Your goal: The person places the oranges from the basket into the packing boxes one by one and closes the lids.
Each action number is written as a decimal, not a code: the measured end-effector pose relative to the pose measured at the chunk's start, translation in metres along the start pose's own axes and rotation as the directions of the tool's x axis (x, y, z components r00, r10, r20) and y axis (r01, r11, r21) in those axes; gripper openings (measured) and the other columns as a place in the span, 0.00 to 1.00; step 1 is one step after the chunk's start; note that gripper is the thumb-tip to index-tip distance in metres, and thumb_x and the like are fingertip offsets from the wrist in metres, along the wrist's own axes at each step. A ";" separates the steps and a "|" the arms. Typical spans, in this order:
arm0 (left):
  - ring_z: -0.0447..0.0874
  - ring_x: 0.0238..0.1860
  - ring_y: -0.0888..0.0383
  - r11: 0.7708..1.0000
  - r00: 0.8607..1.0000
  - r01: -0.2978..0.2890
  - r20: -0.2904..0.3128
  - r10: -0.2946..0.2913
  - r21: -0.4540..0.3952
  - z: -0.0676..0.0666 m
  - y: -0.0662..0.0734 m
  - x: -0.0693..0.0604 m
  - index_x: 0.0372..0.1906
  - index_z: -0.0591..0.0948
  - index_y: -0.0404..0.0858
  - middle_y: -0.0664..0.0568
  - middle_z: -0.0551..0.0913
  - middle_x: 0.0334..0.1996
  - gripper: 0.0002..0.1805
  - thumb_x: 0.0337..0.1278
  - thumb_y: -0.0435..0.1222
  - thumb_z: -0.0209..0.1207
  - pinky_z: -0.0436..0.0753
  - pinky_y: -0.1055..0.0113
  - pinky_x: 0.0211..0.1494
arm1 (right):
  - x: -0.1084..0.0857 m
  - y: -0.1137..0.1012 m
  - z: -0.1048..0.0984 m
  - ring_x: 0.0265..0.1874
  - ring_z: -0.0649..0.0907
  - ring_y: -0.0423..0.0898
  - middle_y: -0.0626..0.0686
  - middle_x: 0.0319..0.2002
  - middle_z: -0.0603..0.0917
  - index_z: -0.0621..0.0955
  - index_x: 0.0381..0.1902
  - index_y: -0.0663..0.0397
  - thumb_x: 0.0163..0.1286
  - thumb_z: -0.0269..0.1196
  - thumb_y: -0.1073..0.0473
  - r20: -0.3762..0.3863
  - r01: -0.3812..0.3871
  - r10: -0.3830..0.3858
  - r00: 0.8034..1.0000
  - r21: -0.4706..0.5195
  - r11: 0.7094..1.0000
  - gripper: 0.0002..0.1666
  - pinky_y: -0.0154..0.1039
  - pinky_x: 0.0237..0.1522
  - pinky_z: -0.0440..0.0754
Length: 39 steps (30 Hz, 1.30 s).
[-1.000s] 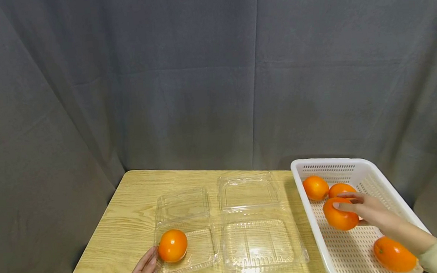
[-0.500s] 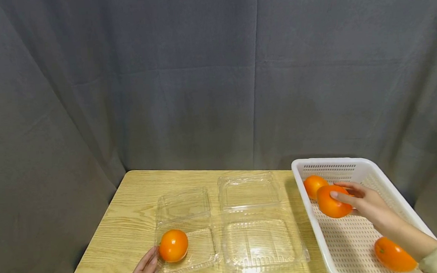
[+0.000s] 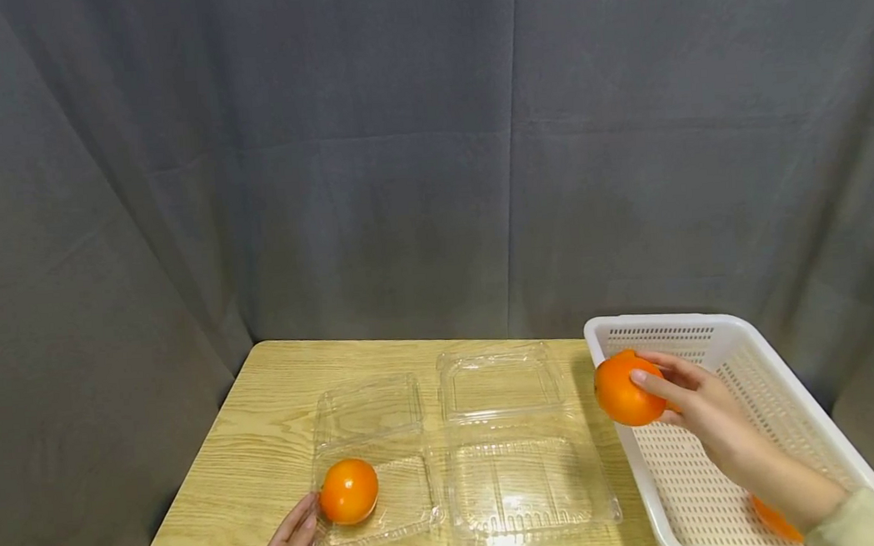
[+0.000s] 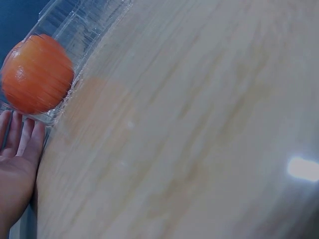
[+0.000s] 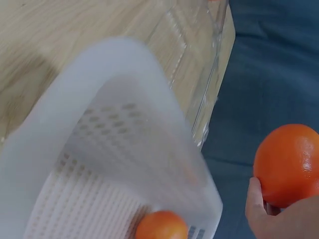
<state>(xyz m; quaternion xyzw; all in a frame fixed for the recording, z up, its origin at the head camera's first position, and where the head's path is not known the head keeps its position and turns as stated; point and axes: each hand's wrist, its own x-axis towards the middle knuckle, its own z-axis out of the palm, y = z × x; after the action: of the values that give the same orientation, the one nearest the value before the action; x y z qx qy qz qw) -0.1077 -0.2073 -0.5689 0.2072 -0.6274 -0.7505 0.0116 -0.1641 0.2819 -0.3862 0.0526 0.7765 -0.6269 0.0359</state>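
My right hand point(image 3: 696, 399) grips an orange point(image 3: 629, 388) over the left rim of the white basket point(image 3: 628, 453); the right wrist view shows the held orange point(image 5: 288, 164) and part of the hand point(image 5: 284, 219). With fingers extended, my left hand point(image 3: 288, 543) touches the left edge of a clear plastic container point(image 3: 406, 496), where another orange point(image 3: 349, 491) sits at the left of its base. In the left wrist view the fingers of the hand point(image 4: 20, 164) lie beside that container, just below the orange point(image 4: 37, 74).
A second clear container point(image 3: 521, 485) lies with its lid up between the first one and the basket. Another orange point(image 3: 775, 519) in the basket is partly hidden by my right forearm. A grey curtain point(image 3: 404, 225) hangs behind the wooden table point(image 3: 266, 425).
My right hand has moved left and slightly away from me with its orange, from inside the basket to above its left rim. The left hand has hardly moved.
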 end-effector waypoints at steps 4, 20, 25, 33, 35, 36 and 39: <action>0.74 0.46 0.83 1.000 1.000 0.003 -0.004 -0.003 0.006 0.001 0.000 0.000 0.71 0.63 0.25 0.68 0.78 0.53 0.35 0.71 0.43 0.58 0.76 0.82 0.48 | -0.001 -0.004 0.013 0.45 0.81 0.34 0.35 0.52 0.77 0.78 0.59 0.36 0.72 0.64 0.52 0.033 -0.019 0.017 0.999 0.049 0.999 0.18 0.31 0.45 0.82; 0.75 0.46 0.82 1.000 1.000 0.006 -0.009 -0.006 0.003 0.004 0.001 -0.001 0.71 0.64 0.27 0.71 0.79 0.50 0.36 0.69 0.45 0.59 0.76 0.82 0.49 | 0.000 -0.025 0.068 0.50 0.77 0.38 0.55 0.69 0.68 0.70 0.70 0.53 0.69 0.66 0.49 0.087 -0.105 0.103 0.991 0.027 0.994 0.35 0.38 0.47 0.76; 0.75 0.45 0.83 1.000 1.000 0.002 -0.013 -0.002 0.005 0.003 0.003 -0.001 0.71 0.64 0.26 0.73 0.79 0.48 0.33 0.70 0.42 0.58 0.77 0.81 0.48 | 0.000 -0.026 0.090 0.52 0.77 0.44 0.57 0.68 0.70 0.70 0.69 0.55 0.68 0.66 0.50 0.109 -0.115 0.113 0.988 0.020 0.993 0.36 0.39 0.47 0.77; 0.74 0.45 0.83 1.000 1.000 0.009 0.006 -0.009 0.026 0.001 0.004 -0.001 0.72 0.62 0.26 0.60 0.76 0.59 0.35 0.72 0.43 0.57 0.77 0.81 0.49 | -0.003 -0.027 0.126 0.47 0.80 0.46 0.58 0.59 0.77 0.73 0.66 0.59 0.67 0.67 0.55 0.133 -0.100 0.092 0.987 0.048 0.994 0.32 0.40 0.43 0.77; 0.74 0.45 0.83 1.000 1.000 0.012 0.010 -0.012 0.024 0.001 0.003 -0.001 0.72 0.61 0.26 0.61 0.76 0.59 0.34 0.72 0.42 0.56 0.77 0.81 0.49 | -0.004 -0.027 0.134 0.46 0.80 0.47 0.57 0.57 0.78 0.75 0.65 0.58 0.66 0.68 0.55 0.128 -0.103 0.095 0.987 0.058 0.993 0.31 0.40 0.43 0.77; 0.74 0.45 0.83 1.000 1.000 0.012 0.011 -0.013 0.024 0.001 0.003 -0.001 0.72 0.61 0.26 0.61 0.76 0.59 0.34 0.72 0.42 0.56 0.77 0.81 0.49 | -0.005 -0.026 0.138 0.46 0.80 0.47 0.56 0.56 0.79 0.75 0.64 0.58 0.65 0.68 0.56 0.130 -0.100 0.091 0.987 0.064 0.993 0.31 0.40 0.43 0.78; 0.74 0.45 0.83 1.000 1.000 0.010 0.013 -0.011 0.026 0.001 0.003 -0.001 0.72 0.61 0.26 0.58 0.74 0.61 0.35 0.72 0.43 0.57 0.77 0.81 0.49 | -0.005 -0.025 0.149 0.45 0.81 0.47 0.56 0.55 0.79 0.76 0.63 0.59 0.65 0.69 0.58 0.131 -0.090 0.077 0.988 0.095 0.991 0.30 0.41 0.43 0.80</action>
<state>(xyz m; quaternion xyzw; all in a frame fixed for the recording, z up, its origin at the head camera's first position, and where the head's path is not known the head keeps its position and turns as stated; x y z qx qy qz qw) -0.1077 -0.2067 -0.5657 0.2056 -0.6360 -0.7438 0.0008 -0.1634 0.1304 -0.3926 0.0468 0.7371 -0.6653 0.1090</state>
